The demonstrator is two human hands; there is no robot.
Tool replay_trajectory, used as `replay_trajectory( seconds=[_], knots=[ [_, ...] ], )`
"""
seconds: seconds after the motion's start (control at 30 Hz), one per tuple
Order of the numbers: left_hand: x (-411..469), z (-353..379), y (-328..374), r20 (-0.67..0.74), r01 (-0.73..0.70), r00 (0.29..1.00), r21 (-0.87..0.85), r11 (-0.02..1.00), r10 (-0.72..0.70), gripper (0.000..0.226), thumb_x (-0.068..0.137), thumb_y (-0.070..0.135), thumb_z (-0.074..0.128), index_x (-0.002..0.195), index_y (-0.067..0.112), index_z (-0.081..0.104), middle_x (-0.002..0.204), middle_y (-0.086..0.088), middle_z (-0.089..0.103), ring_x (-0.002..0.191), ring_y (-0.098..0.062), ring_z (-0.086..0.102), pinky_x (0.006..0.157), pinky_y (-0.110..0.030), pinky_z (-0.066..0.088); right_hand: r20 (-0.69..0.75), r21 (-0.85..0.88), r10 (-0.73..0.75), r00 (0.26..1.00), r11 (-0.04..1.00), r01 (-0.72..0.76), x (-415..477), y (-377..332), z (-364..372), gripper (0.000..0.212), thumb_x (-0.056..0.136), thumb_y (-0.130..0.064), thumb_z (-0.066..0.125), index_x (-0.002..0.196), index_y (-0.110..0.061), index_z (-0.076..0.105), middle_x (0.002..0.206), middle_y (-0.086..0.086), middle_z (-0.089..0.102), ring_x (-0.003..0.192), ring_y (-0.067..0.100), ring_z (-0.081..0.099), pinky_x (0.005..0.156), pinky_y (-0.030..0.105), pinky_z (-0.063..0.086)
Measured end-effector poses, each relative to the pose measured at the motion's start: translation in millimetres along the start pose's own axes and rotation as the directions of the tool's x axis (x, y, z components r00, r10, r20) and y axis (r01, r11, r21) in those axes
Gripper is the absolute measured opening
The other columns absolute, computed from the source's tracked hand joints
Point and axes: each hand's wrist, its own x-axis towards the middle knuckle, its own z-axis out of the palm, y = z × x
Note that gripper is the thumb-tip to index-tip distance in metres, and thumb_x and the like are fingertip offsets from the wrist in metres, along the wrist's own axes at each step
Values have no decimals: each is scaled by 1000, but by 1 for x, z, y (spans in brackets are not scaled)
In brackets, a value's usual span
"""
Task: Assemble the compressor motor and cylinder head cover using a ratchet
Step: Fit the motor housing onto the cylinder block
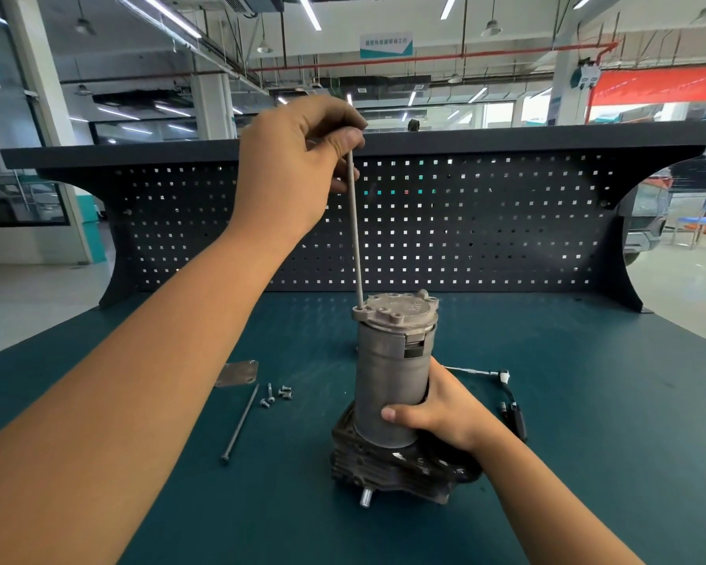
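While the compressor motor (392, 385) stands upright on its dark finned crankcase (388, 462) mid-counter (587, 401), it reads heavy, rigid, a bit top-heavy: smooth grey steel can, cast end cap (398, 309). Grip: right hand (437, 409) wraps the can low down, a sensible hold. Above, left hand (298, 165) pinches a thin through-bolt (354, 222) near its top, tip in a cap hole; slender, likely whippy. Lying left: a second long bolt (240, 424), small screws (278, 395), square cover plate (237, 373). Lying right: ratchet (490, 375).

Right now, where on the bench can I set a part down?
Bare mat lies right of the ratchet, out to the bench edge, and in the strip between the motor and the pegboard. Crowded: left of the motor, where the plate, loose long bolt and small screws lie.
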Motion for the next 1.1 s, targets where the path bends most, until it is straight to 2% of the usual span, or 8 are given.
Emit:
replay_trajectory(
  seconds=[0.23, 0.47, 0.63, 0.83, 0.97, 1.1],
  knots=[
    [-2, 2, -2, 35, 34, 999, 9, 999, -34, 15, 90, 4, 58, 90, 17, 65, 85, 2, 67, 63, -10, 68, 57, -24, 57, 8, -1, 4, 1000, 1000, -4, 0, 0, 0, 71, 54, -34, 82, 117, -29, 50, 111, -15, 68, 104, 5, 64, 79, 17, 50],
    [-4, 5, 0, 54, 10, 998, 35, 999, -12, 16, 89, 7, 61, 90, 22, 66, 82, 6, 66, 70, -10, 68, 58, -24, 57, 11, 8, 7, 1000, 1000, -7, -1, -2, 0, 72, 53, -34, 82, 118, -28, 50, 112, -14, 69, 105, 7, 64, 80, 20, 51],
    [-1, 10, 0, 94, 32, 995, 127, 991, -44, 11, 88, 9, 64, 90, 19, 69, 78, 8, 65, 64, -6, 63, 55, -15, 52, 8, 10, 8, 1000, 1000, -8, -2, -2, 1, 72, 53, -35, 82, 117, -28, 50, 111, -15, 69, 105, 6, 64, 80, 18, 50],
    [-17, 13, -14, 164, 100, 977, 196, 976, -133, 8, 84, 10, 69, 86, 17, 73, 71, 6, 68, 63, -16, 67, 61, -21, 56, 8, 11, 12, 1000, 1000, -12, -2, -1, 1, 74, 54, -35, 82, 119, -27, 49, 112, -13, 69, 105, 7, 64, 80, 20, 51],
    [-37, 13, -23, 205, 162, 959, 175, 971, -197, 14, 83, 8, 70, 81, 22, 72, 68, 8, 67, 60, -15, 67, 56, -22, 56, 5, 10, 11, 1000, 1000, -11, -2, 0, 0, 74, 54, -36, 82, 120, -27, 50, 113, -11, 69, 107, 9, 64, 82, 22, 51],
    [-52, 11, -31, 211, 194, 949, 204, 960, -236, 17, 82, 11, 71, 78, 28, 71, 69, 9, 69, 62, -14, 67, 68, -28, 58, 6, 11, 13, 1000, 1000, -13, -2, 1, 1, 74, 54, -35, 82, 120, -25, 49, 113, -10, 69, 106, 10, 64, 81, 22, 51]
  ],
)
